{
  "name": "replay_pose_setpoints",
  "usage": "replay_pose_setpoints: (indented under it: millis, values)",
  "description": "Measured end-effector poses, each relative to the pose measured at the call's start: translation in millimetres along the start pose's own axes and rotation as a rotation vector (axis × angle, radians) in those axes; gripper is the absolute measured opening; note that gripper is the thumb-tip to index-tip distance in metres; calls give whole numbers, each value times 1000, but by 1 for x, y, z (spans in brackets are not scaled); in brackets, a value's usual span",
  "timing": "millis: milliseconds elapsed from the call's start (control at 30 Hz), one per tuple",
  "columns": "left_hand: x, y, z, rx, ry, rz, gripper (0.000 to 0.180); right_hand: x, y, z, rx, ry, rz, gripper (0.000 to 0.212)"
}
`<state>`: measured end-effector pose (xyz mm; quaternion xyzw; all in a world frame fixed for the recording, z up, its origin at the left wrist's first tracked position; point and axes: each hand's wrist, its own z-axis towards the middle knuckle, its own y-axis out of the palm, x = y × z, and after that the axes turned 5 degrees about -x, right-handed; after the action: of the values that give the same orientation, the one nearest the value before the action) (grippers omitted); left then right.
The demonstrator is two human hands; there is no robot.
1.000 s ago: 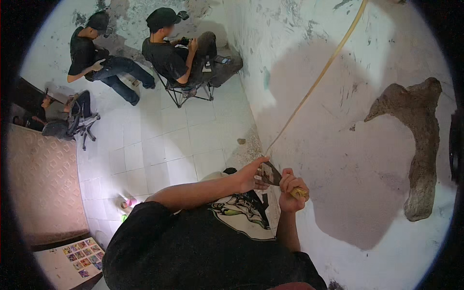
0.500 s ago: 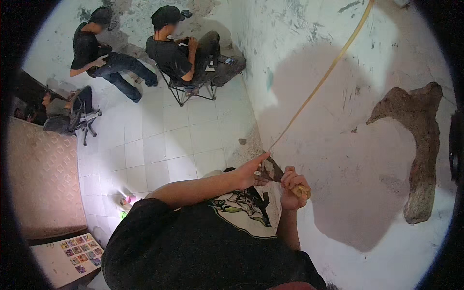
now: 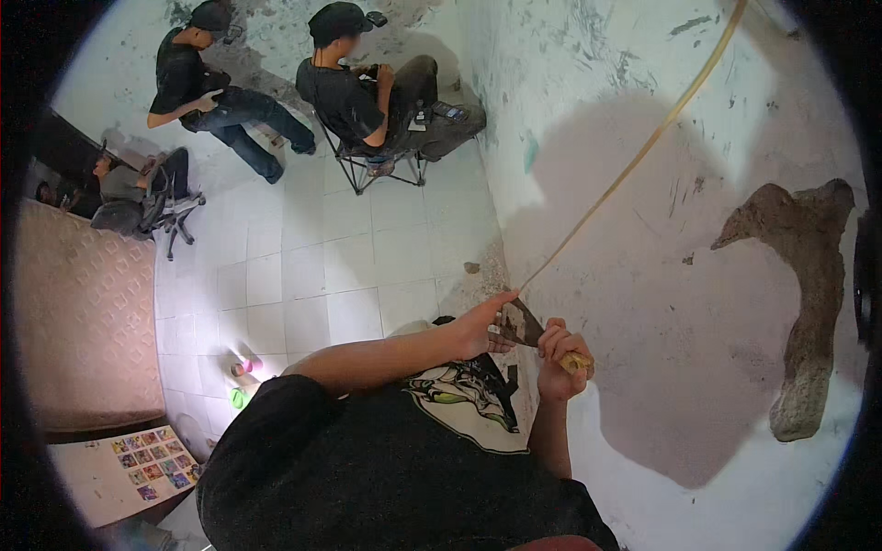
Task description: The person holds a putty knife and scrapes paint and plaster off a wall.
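In front of my torso, close to the wall, I hold a putty knife [image 3: 524, 323] with a dark, flared metal blade. My right hand [image 3: 555, 356] is wrapped round its handle [image 3: 576, 364], whose yellowish butt end sticks out of the fist. My left hand [image 3: 480, 329] is at the broad end of the blade, thumb side and fingers on either side of it; the fingertips are partly hidden. Just past that hand, a thin yellowish hose or cable [image 3: 634, 163] runs up along the wall.
The white wall [image 3: 680, 303] on the right bears a long, rough brown patch [image 3: 813, 303]. Two people [image 3: 234, 101] [image 3: 372, 96] sit at the back; another [image 3: 138, 188] sits in an office chair. A padded panel [image 3: 87, 321] and a board with small pictures [image 3: 119, 477] stand left of the tiled floor [image 3: 303, 275].
The room has shifted slightly to the right in the view, its far part also upward. Both hands keep nearly the same place and grip on the putty knife.
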<state>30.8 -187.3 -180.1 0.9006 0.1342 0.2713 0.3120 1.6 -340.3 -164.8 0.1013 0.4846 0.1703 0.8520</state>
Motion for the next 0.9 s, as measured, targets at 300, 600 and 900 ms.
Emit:
replay_pose_setpoints:
  millis: [300,600,900]
  values:
    - [-3,1,3,14,-52,-8,57,0,-4,-2,-7,6,12,49]
    - [-9,-4,8,-15,-19,18,54,0,-3,-4,-4,-2,11,45]
    - [-4,3,-1,-17,3,-53,45,-5,-1,-9,-6,23,3,44]
